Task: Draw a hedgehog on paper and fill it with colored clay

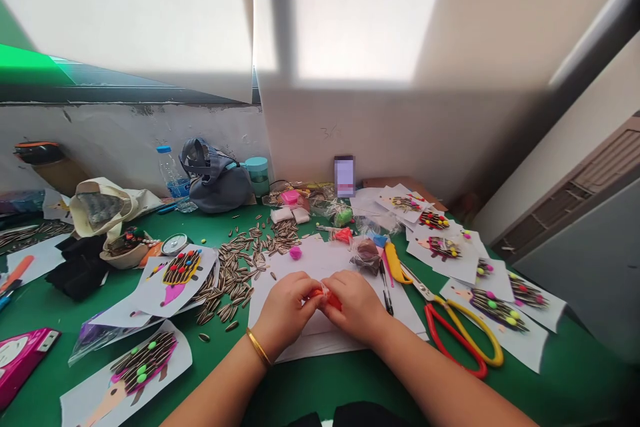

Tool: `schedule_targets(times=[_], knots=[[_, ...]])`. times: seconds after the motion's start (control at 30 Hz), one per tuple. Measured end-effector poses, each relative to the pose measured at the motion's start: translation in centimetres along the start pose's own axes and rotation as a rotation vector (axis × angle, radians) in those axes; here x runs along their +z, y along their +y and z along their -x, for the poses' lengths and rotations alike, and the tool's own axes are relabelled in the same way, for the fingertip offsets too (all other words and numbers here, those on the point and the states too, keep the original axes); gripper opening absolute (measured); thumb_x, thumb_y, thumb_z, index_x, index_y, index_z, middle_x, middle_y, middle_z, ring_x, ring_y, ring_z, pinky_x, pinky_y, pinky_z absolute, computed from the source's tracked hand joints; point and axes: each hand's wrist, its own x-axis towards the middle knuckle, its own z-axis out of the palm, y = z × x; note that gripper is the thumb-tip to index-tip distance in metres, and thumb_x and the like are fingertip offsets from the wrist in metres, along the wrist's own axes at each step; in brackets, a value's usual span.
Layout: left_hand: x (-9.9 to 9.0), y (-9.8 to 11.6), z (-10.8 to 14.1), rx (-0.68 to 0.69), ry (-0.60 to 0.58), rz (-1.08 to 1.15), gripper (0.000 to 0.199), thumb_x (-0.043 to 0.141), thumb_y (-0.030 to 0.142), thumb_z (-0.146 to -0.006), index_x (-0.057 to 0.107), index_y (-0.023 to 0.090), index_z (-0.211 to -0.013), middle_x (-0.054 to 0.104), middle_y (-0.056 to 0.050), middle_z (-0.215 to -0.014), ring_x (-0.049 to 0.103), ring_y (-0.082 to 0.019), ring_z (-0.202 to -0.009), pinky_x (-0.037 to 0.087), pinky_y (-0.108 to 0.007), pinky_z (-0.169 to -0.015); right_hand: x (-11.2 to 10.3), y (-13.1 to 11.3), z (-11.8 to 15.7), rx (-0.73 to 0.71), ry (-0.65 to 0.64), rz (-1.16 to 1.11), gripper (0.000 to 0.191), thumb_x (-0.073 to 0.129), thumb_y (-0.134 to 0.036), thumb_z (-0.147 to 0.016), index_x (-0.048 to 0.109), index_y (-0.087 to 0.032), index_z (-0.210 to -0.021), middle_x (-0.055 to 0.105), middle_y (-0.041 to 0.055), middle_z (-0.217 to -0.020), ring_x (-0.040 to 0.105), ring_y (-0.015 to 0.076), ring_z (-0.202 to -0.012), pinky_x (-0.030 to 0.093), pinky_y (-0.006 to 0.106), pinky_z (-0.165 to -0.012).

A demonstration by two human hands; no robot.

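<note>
Your left hand point(287, 310) and right hand point(355, 307) are both pinched tight around a small lump of red-orange modeling clay point(331, 299), with a bit of clear wrap on it, held just above a stack of white paper point(320, 267) on the green worktop point(320, 387). There's a gold bangle point(259, 347) on your left wrist. Red-and-yellow scissors point(463, 340) lie off to your right, sunflower seeds point(235, 273) are scattered to your left, and seed-covered hedgehog cards point(180, 280) lie around.
</note>
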Motion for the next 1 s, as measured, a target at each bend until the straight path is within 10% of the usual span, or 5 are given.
schedule_targets(times=[1.0], knots=[[-0.23,0.39,0.19,-0.01,0.146,0.145,0.009,0.054,0.028,-0.09,0.057,0.021,-0.086,0.06,-0.001,-0.084,0.056,-0.017,-0.081,0.046,-0.03,-0.074,-0.94,-0.39,-0.1,0.031,0.085,-0.11,0.019,0.048,-0.031,-0.098,0.064,-0.021,-0.094,0.065,0.0043,-0.088,0.056,0.0196,-0.085,0.036,0.033,-0.075]])
